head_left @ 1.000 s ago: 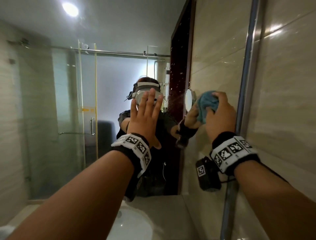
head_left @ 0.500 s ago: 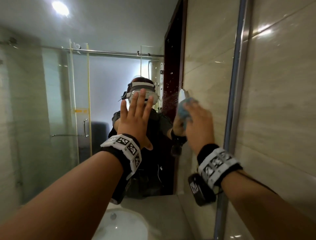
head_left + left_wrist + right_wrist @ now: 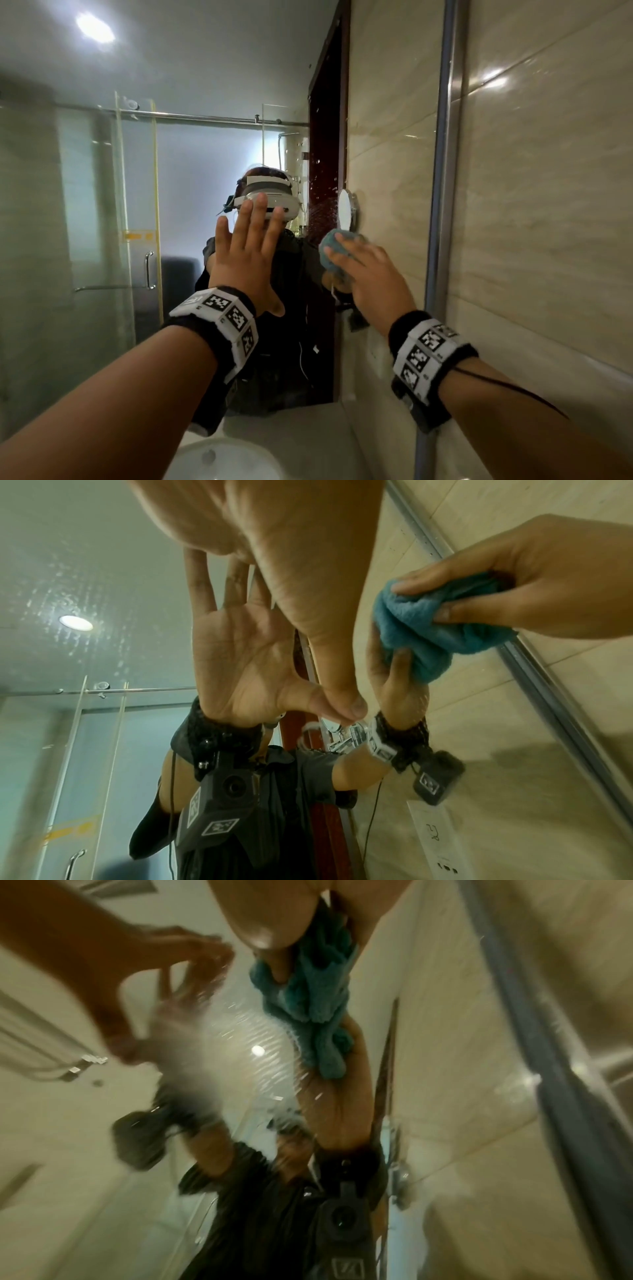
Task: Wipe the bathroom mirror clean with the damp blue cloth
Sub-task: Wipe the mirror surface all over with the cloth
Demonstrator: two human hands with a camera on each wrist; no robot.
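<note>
Since one second ago, our right hand [image 3: 371, 274] has carried the bunched damp blue terry cloth [image 3: 334, 249] leftward and lower across the frameless bathroom mirror glass [image 3: 102, 205], away from the metal edge strip [image 3: 442, 205]. The round chrome wall fitting [image 3: 347, 209] now shows uncovered just above the cloth.

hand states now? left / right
Left hand: open, fingers straight, flat on the mirror.
Right hand: grips the bunched blue cloth against the glass.

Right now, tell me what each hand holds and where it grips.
The right hand grips the bunched blue cloth, fingers and thumb curled around the wad. The left hand holds nothing.
</note>
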